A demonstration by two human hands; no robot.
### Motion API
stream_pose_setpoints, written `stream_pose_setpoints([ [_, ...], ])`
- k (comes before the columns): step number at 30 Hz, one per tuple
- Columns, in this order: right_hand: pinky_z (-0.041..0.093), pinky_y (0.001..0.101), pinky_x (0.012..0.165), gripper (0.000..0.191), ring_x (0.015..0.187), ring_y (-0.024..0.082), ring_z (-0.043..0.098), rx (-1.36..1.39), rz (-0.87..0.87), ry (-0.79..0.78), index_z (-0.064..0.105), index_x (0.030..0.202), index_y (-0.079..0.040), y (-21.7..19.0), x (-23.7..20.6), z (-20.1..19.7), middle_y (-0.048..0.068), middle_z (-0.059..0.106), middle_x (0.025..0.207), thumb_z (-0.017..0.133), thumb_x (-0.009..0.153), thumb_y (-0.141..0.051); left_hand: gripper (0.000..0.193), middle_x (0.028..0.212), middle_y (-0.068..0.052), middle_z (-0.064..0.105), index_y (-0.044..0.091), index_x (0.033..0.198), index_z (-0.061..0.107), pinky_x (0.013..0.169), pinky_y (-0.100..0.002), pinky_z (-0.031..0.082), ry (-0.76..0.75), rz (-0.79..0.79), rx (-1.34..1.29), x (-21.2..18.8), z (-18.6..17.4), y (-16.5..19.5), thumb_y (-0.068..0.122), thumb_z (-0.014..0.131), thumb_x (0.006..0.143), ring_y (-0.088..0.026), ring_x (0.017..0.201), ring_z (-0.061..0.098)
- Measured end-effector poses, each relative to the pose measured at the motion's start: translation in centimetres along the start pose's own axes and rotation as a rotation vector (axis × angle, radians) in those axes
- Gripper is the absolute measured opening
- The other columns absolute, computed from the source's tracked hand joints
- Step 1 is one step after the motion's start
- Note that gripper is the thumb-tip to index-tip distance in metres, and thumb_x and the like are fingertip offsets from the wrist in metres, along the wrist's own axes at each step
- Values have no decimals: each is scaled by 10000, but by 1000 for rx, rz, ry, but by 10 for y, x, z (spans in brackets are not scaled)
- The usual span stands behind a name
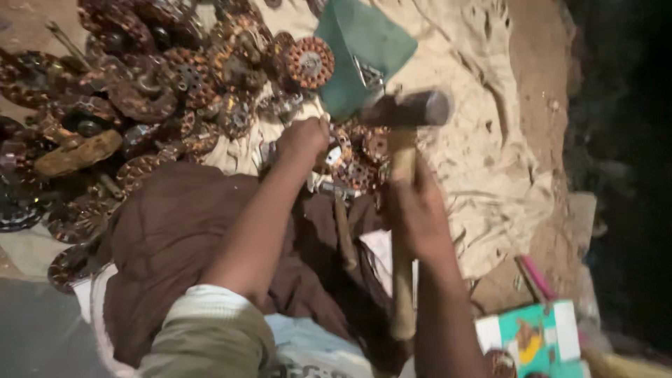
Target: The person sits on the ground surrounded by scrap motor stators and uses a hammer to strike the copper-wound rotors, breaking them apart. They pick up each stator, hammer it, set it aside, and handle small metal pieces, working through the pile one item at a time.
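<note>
My right hand point(418, 210) grips the wooden handle of a hammer point(404, 133), whose dark metal head is raised and blurred at the upper middle. My left hand point(302, 140) is closed on a small metal part, pressed down among round copper-wound motor stators point(360, 157) just below the hammer head. What exactly the left hand holds is hidden by its fingers. A second wooden-handled tool point(343, 231) lies between my arms on the brown cloth point(168, 238) over my lap.
A large heap of round copper-wound stators point(175, 77) fills the upper left. A green cloth point(364, 49) lies at the top middle on a pale sheet point(490, 140). A teal and white box point(539, 339) sits at the lower right.
</note>
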State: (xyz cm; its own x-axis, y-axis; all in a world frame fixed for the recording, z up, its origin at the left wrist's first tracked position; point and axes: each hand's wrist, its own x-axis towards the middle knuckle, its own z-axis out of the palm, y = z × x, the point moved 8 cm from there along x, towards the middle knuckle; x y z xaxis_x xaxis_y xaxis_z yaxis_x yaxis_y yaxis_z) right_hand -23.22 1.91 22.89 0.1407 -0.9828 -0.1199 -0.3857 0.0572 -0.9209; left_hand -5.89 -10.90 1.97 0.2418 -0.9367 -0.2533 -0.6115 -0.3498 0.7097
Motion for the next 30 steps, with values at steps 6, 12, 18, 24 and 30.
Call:
stream_pose_setpoints([
  [6,474,272,551,406,628,111,533,209,-450,123,356,1466,-71,-26,-12,-30,19,545,874,528,1158,-272,541,1108,-236,712,89,1084,740,922,-564,522,-3,50,-1,-10,-1,2,465,351,1054,-449,1055,674],
  [12,486,272,812,392,963,109,573,-254,-362,-93,470,1389,0,1,9,31,30,619,1100,514,1107,-269,537,1117,-207,726,113,1103,746,938,-551,529,-21,46,-50,-12,-5,4,478,355,1065,-432,1065,685],
  [18,494,294,564,417,681,130,565,227,-159,48,456,1405,-43,-9,3,-29,54,587,889,559,1102,-309,522,1114,-204,723,129,1096,750,924,-545,538,-10,37,-9,-11,-6,6,474,361,1051,-430,1058,685],
  [24,519,328,785,415,895,165,601,-202,-435,134,364,1476,-85,16,-2,-21,94,616,1073,524,1161,-304,519,1097,-223,715,119,1087,742,922,-557,524,11,47,-24,-9,-1,1,460,352,1052,-447,1045,676],
  [30,444,260,525,421,630,86,512,111,-52,-8,528,1359,-25,23,9,3,25,559,822,576,1072,-329,498,1066,-250,699,79,1028,736,873,-572,517,70,107,-56,-8,-7,2,421,373,1030,-453,990,674],
])
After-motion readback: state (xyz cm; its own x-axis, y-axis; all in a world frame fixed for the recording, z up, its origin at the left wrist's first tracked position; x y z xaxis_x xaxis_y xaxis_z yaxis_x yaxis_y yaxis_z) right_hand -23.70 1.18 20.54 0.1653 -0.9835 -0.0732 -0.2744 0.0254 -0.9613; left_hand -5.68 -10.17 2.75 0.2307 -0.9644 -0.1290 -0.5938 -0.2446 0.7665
